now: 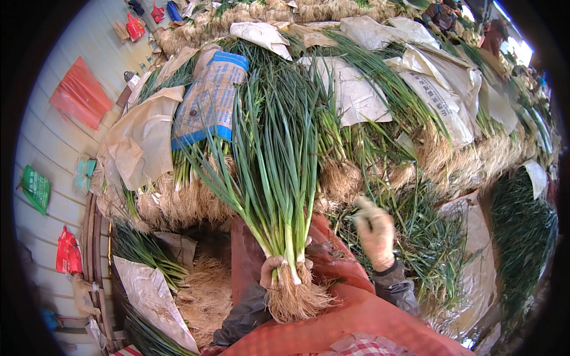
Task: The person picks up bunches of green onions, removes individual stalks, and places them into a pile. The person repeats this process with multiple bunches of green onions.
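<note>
My left hand (270,269) grips a bunch of green onions (285,191) just above its pale roots. The long green leaves fan upward, away from me, and the tangled roots hang over the red apron (352,307) on my lap. Part of the hand is hidden behind the stems. To the right, my right hand (375,233) is held apart from the bunch, blurred, with nothing visible in it. It is above loose leaf scraps (427,240), near the roots of the piled onions (340,180).
Rows of onions under sacks, among them a blue-edged sack (211,98) bearing writing, lie ahead. More rooted onions (205,293) are at lower left beside a white sack (153,298). A leaf heap (521,240) stands at right. Bags hang on the left wall. A person (441,18) sits far right.
</note>
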Demonstrator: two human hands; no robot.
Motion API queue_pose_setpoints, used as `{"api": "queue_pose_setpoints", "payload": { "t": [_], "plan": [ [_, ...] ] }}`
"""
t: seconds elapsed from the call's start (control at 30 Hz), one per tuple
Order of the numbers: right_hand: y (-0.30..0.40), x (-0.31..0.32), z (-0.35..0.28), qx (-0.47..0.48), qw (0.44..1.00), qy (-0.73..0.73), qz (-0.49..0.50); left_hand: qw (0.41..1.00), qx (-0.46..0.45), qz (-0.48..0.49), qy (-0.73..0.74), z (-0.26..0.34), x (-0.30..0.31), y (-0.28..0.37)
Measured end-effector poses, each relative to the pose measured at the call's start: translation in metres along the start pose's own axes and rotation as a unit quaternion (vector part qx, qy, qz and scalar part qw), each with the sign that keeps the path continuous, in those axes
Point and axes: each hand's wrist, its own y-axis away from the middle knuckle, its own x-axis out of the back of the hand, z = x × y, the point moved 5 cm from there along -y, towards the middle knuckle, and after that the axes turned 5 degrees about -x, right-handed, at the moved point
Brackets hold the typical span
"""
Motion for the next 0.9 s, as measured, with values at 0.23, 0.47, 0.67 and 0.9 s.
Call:
{"api": "queue_pose_setpoints", "payload": {
  "t": [0.23,0.47,0.67,0.9],
  "plan": [
    [-0.02,-0.066,-0.058,-0.057,0.928,-0.082,-0.359,0.999,-0.023,0.035,-0.019,0.009,0.001,0.007],
    [-0.006,-0.071,-0.062,0.05,0.945,-0.126,-0.299,1.0,0.007,-0.02,0.007,0.009,0.0,0.008],
    [0.019,-0.049,-0.074,-0.24,0.754,-0.51,-0.338,0.997,-0.005,0.007,-0.073,0.01,0.006,0.003],
    [-0.001,-0.051,-0.08,-0.04,0.971,0.044,-0.233,0.989,0.036,0.075,-0.121,-0.004,0.011,-0.002]
  ]
}}
